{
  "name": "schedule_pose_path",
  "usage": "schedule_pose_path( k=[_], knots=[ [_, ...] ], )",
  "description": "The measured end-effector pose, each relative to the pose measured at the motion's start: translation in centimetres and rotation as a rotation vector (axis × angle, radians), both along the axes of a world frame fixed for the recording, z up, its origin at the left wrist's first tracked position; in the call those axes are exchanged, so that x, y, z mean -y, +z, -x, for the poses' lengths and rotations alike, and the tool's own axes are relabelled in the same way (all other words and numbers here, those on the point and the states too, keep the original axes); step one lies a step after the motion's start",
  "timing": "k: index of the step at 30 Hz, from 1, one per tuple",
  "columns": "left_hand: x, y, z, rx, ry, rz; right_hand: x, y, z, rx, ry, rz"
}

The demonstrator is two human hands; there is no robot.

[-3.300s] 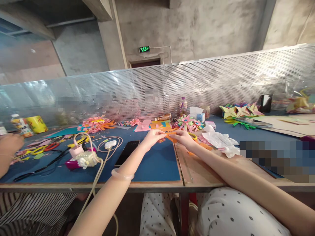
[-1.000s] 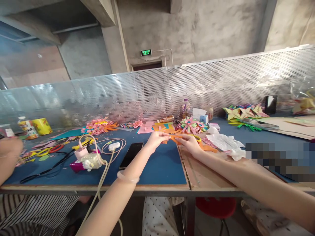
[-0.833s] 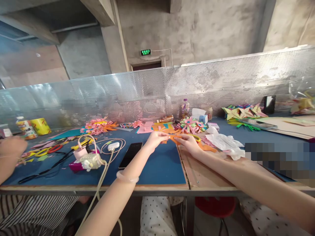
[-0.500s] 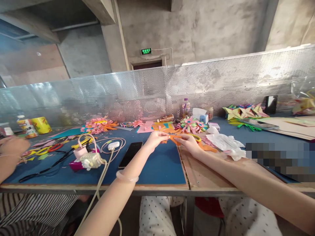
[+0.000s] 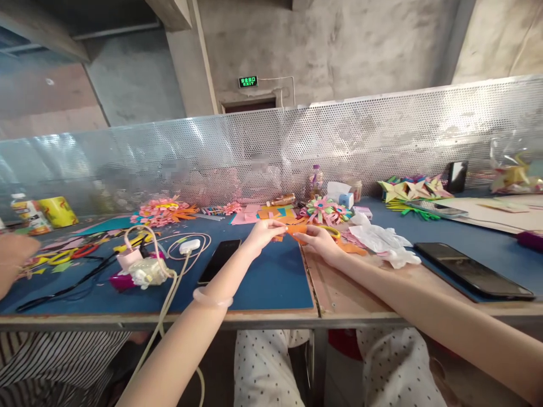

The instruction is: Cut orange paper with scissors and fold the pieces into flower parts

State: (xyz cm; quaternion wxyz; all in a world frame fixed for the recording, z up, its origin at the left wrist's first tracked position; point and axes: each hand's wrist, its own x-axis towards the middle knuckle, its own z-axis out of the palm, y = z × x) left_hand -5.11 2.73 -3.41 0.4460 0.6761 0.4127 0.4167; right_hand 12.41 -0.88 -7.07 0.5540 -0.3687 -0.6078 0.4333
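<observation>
Both my hands meet over the table around a piece of orange paper (image 5: 296, 229). My left hand (image 5: 265, 234) pinches its left side between thumb and fingers. From the other side my right hand (image 5: 319, 240) grips the same paper, fingers closed on it. Yellow-handled scissors (image 5: 332, 232) lie just behind my right hand, partly hidden by it. Close behind are a paper flower (image 5: 321, 209) in pink and green, and pink paper sheets (image 5: 247, 215). Orange paper scraps (image 5: 352, 247) rest to the right of my right hand.
A dark phone (image 5: 219, 261) lies left of my hands, another phone (image 5: 473, 270) at right. Crumpled white tissue (image 5: 384, 242) sits near my right forearm. A charger with cables (image 5: 146, 268) stands at left, beside a co-worker's hand (image 5: 17, 260). A perforated metal panel (image 5: 203, 152) borders the back.
The view has shifted slightly, so most things sit a little further left. Both hands keep hold of the orange paper, which shows more squarely between them. The co-worker's hand at left has moved.
</observation>
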Motion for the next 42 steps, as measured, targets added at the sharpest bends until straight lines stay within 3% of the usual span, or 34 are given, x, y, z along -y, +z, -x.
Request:
schedule_pose_path(
  k=[19,32,42],
  knots=[
    [0.48,0.17,-0.1,-0.029,0.0,-0.034,-0.23,-0.41,-0.25,0.118,-0.022,-0.039],
    [0.47,0.12,-0.11,-0.036,0.0,-0.077,-0.18,-0.52,-0.36,-0.036,0.023,0.008],
    [0.55,0.25,-0.15,-0.055,0.013,-0.067,-0.53,-0.63,-0.56,-0.059,0.002,-0.049]
  ],
)
